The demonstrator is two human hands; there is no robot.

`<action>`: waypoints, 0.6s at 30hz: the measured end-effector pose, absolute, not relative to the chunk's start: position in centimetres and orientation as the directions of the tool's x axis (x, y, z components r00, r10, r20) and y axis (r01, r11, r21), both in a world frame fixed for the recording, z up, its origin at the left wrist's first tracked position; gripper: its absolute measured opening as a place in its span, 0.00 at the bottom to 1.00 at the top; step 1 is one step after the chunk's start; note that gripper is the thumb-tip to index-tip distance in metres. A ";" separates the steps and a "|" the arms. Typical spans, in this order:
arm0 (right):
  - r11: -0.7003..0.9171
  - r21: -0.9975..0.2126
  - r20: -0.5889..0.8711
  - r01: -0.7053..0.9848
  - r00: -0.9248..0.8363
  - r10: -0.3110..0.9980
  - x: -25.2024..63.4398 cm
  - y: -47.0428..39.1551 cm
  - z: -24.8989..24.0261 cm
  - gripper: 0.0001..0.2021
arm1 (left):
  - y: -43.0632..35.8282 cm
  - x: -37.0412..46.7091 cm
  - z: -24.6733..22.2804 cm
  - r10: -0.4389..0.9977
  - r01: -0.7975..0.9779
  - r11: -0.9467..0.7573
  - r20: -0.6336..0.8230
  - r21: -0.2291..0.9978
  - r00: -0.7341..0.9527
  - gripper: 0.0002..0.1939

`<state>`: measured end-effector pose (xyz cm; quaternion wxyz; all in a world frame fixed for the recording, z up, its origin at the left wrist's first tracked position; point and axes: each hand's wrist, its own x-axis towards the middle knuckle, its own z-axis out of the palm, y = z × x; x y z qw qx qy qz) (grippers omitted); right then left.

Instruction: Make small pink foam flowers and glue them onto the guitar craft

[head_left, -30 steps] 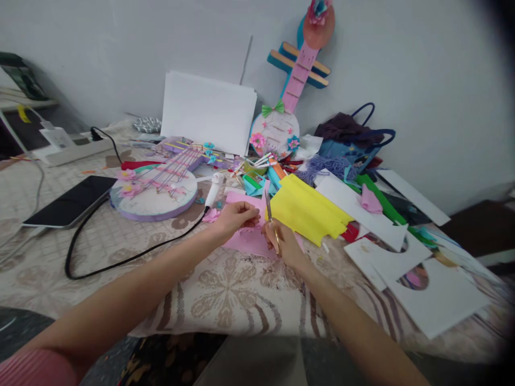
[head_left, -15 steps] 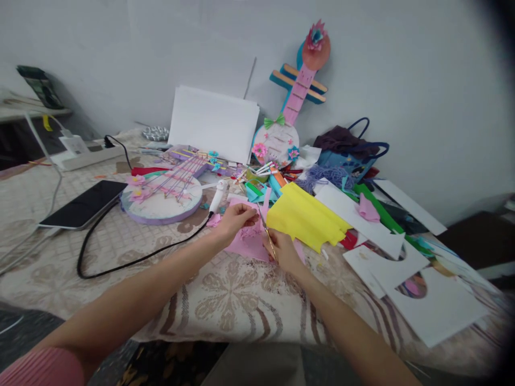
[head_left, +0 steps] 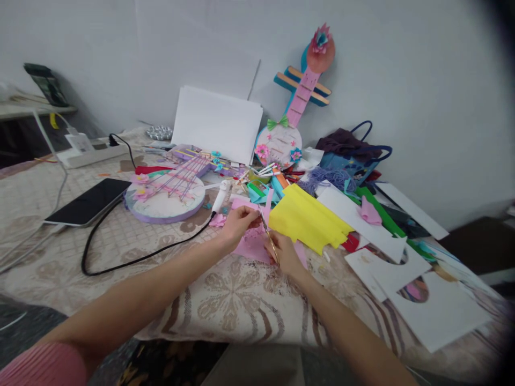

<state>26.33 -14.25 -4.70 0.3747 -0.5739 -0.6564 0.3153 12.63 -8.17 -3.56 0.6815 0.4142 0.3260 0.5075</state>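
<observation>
My right hand (head_left: 282, 251) grips a pair of gold-handled scissors (head_left: 272, 244), their blades pointing up and to the left. At the blade tips my left hand (head_left: 240, 224) is closed in a pinch; what sits between its fingers is too small to make out. Both hands are above a pink paper sheet (head_left: 251, 250) with small pink scraps on it. Just left of them lies a white glue gun (head_left: 219, 197) with a black cord. A yellow crepe sheet (head_left: 308, 217) is beside my right hand.
A round stringed paper instrument (head_left: 164, 206) and a tablet (head_left: 89, 202) lie on the left. Another decorated instrument (head_left: 300, 96) leans on the wall near white boards (head_left: 217, 123). Cut white cardboard (head_left: 446, 308), purple yarn (head_left: 325, 181) and a blue bag (head_left: 350, 165) are at right.
The whole view has shifted slightly, so things appear a little further right. Both hands keep nearly the same pose over the pink paper, with the scissors still in the right hand.
</observation>
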 end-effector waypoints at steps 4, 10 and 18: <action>0.142 -0.856 0.131 0.497 -0.056 0.990 26.3 -14.2 -5.0 0.16 | -8.1 12.8 -4.1 0.969 -0.445 0.120 -0.007 0.888 0.247 0.12; 0.143 -0.858 0.132 0.492 -0.058 0.990 26.5 -14.2 -5.3 0.16 | -8.0 12.9 -4.4 0.970 -0.445 0.103 0.008 0.890 0.242 0.11; 0.145 -0.845 0.130 0.514 -0.066 0.989 26.5 -14.2 -5.1 0.16 | -8.2 12.9 -4.3 0.971 -0.457 0.101 0.014 0.884 0.241 0.11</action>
